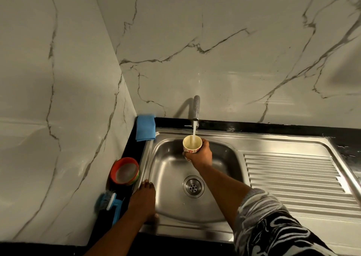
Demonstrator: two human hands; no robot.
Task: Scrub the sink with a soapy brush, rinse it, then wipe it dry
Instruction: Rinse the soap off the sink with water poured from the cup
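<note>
left hand (143, 199): on sink (254, 139) rim | brush (109, 201): just left | right hand (201, 154): grips cup (188, 149)

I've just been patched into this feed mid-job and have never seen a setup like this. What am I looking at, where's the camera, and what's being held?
There is no machine here. A person works with bare hands, and the single picture comes from a camera worn on their head, looking down. The right hand grips a patterned cup under the running tap, above the steel sink. The left hand rests flat on the sink's left rim. On the dark counter to the left lie a blue cloth, a red bowl and a blue brush.
</note>
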